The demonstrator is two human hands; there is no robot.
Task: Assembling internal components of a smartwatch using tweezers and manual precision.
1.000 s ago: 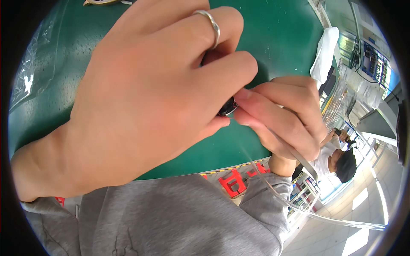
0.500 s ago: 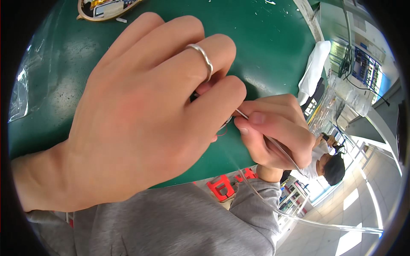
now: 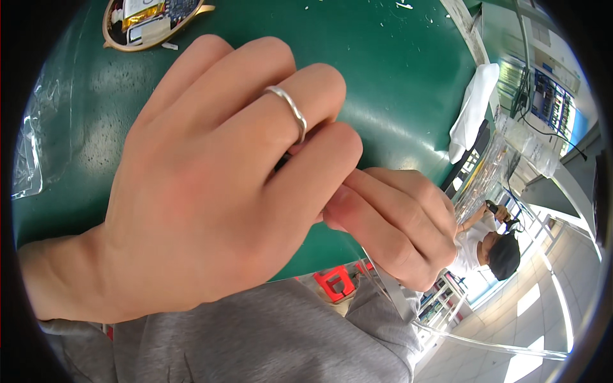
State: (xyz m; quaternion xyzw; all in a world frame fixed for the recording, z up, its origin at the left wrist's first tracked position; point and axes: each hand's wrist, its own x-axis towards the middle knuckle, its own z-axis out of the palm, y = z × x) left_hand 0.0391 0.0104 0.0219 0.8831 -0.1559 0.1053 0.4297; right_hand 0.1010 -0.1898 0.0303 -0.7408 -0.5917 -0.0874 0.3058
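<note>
Both grips hidden: left hand point(image 3: 211, 198), wearing a ring point(image 3: 290, 108), curls against the right hand point(image 3: 396, 223), which pinches tweezers point(image 3: 393, 290) over the green mat point(image 3: 396, 83)

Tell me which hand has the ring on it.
The left hand: a silver ring circles one of its fingers. The right hand, pinching a thin tool, shows none.

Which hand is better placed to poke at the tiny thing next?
Probably the right hand: it grips the thin metal tool, its fingertips meeting the left hand, which covers the tiny part.
</note>
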